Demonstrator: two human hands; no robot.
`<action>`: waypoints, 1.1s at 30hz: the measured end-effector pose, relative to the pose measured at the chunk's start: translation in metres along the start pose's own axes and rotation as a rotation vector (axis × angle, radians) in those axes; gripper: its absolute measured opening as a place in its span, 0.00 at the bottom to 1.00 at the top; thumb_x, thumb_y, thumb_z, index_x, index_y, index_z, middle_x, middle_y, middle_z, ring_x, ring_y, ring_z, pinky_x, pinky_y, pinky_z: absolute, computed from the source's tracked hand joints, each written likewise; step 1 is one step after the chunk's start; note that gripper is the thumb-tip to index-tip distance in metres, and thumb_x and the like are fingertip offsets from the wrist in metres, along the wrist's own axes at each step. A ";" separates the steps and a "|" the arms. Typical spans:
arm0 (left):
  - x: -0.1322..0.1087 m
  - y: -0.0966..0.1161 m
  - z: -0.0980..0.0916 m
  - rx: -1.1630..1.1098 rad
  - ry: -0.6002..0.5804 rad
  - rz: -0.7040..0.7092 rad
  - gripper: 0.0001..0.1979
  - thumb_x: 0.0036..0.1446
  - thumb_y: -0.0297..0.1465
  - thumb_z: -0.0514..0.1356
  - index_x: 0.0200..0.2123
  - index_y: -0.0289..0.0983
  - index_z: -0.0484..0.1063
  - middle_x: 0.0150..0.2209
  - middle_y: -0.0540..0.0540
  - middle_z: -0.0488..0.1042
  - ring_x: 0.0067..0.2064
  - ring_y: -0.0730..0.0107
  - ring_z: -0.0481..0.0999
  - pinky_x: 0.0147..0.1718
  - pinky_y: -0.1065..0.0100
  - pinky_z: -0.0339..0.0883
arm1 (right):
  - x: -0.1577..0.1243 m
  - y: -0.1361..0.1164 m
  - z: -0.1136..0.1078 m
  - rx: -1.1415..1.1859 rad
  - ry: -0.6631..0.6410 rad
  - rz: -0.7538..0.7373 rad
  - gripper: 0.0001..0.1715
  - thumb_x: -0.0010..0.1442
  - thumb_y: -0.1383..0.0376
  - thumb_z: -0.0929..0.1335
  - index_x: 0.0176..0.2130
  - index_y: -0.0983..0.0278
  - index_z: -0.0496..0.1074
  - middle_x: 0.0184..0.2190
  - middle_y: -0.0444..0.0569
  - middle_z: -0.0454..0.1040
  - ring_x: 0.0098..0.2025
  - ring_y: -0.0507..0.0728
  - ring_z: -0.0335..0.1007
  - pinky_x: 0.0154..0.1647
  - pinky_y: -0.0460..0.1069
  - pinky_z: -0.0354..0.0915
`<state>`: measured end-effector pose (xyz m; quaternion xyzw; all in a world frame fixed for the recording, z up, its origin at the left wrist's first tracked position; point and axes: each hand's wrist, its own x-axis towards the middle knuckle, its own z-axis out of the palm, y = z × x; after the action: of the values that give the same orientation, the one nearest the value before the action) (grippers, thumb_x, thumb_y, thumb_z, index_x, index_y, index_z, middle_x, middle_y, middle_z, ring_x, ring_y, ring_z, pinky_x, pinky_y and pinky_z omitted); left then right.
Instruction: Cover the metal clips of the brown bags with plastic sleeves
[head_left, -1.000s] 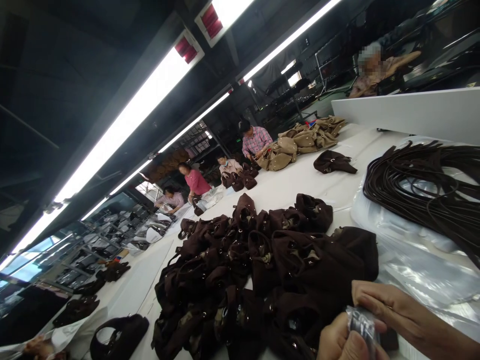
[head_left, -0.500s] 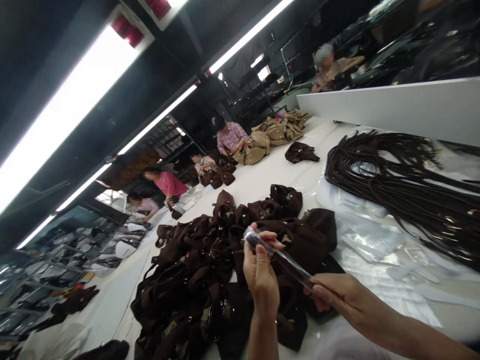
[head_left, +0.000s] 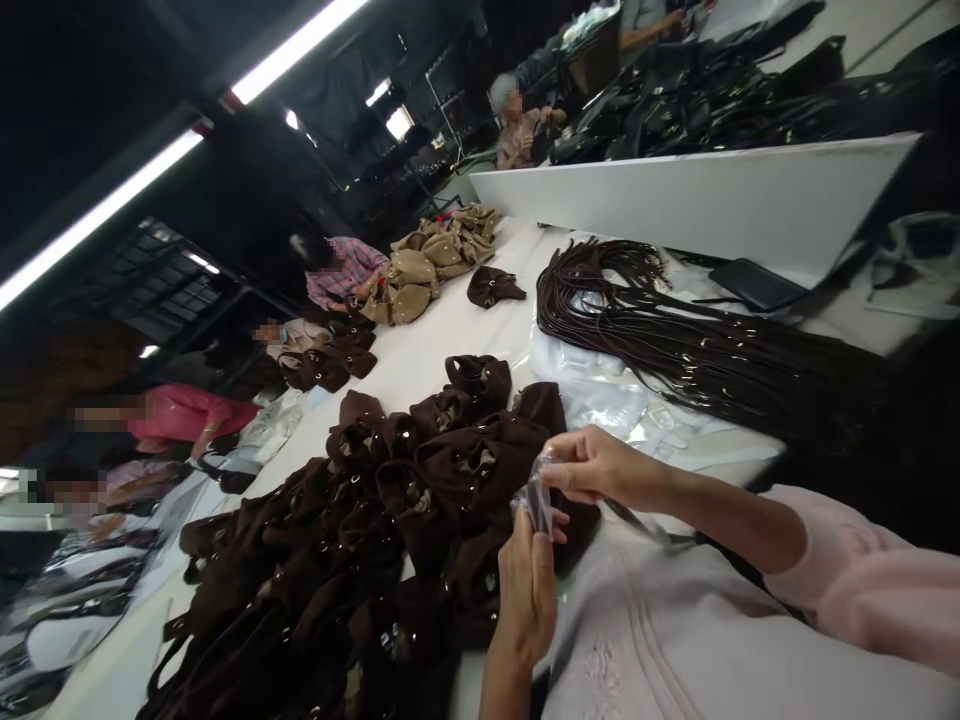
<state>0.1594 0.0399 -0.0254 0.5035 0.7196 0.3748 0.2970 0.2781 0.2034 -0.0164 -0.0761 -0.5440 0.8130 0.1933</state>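
My left hand (head_left: 527,590) and my right hand (head_left: 596,466) both pinch a dark strap in a clear plastic sleeve (head_left: 535,497), held above the table's near edge. The sleeve's free end trails to the right under my right wrist. Just behind my hands lies a large heap of dark brown bags (head_left: 360,520) with metal eyelets. A big bundle of dark brown straps (head_left: 675,340) rests on clear plastic to the right of the heap.
A long white table (head_left: 427,360) runs away from me. Tan bags (head_left: 427,262) and a lone brown bag (head_left: 492,287) lie farther along. Several people work along the left side. A white divider board (head_left: 675,200) stands at right, with a dark phone (head_left: 756,285) below it.
The view has swung downward and left. My hands came up from the frame's lower edge and drew close together, bunching the plastic-sleeved strap between them.
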 end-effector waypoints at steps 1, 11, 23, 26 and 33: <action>-0.003 0.002 0.004 -0.016 -0.034 0.004 0.23 0.68 0.43 0.41 0.48 0.36 0.69 0.39 0.42 0.74 0.39 0.65 0.72 0.42 0.63 0.63 | 0.008 0.006 -0.005 -0.003 0.047 -0.002 0.24 0.58 0.50 0.72 0.31 0.69 0.68 0.17 0.38 0.59 0.19 0.44 0.50 0.18 0.42 0.44; -0.023 0.041 -0.009 -0.599 0.127 0.051 0.26 0.64 0.45 0.53 0.56 0.33 0.66 0.32 0.43 0.74 0.29 0.71 0.69 0.33 0.67 0.67 | 0.022 0.034 -0.019 -0.109 -0.252 0.021 0.29 0.63 0.46 0.67 0.31 0.71 0.70 0.22 0.43 0.66 0.22 0.45 0.56 0.22 0.41 0.52; 0.032 0.055 -0.076 -0.734 0.515 0.262 0.20 0.63 0.37 0.57 0.55 0.33 0.70 0.43 0.41 0.74 0.37 0.73 0.73 0.42 0.71 0.69 | -0.010 0.052 0.037 -0.430 -0.124 -0.271 0.27 0.65 0.51 0.67 0.57 0.64 0.69 0.30 0.45 0.71 0.29 0.49 0.63 0.32 0.43 0.60; 0.043 0.041 -0.069 -0.575 0.549 0.231 0.21 0.65 0.38 0.54 0.58 0.36 0.64 0.44 0.43 0.74 0.38 0.72 0.74 0.44 0.69 0.68 | -0.012 0.042 0.033 -0.346 -0.158 -0.210 0.24 0.67 0.51 0.64 0.42 0.69 0.77 0.29 0.48 0.72 0.29 0.50 0.65 0.31 0.43 0.60; 0.039 -0.003 -0.036 0.208 0.253 0.138 0.23 0.68 0.44 0.42 0.47 0.36 0.69 0.44 0.40 0.74 0.43 0.61 0.74 0.45 0.61 0.63 | -0.017 -0.004 0.017 -0.188 -0.257 -0.014 0.22 0.61 0.51 0.69 0.33 0.69 0.70 0.23 0.44 0.69 0.21 0.47 0.60 0.21 0.41 0.55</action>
<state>0.1164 0.0676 -0.0106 0.5287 0.7497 0.3781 0.1239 0.2886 0.1833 -0.0069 0.0144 -0.6385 0.7601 0.1197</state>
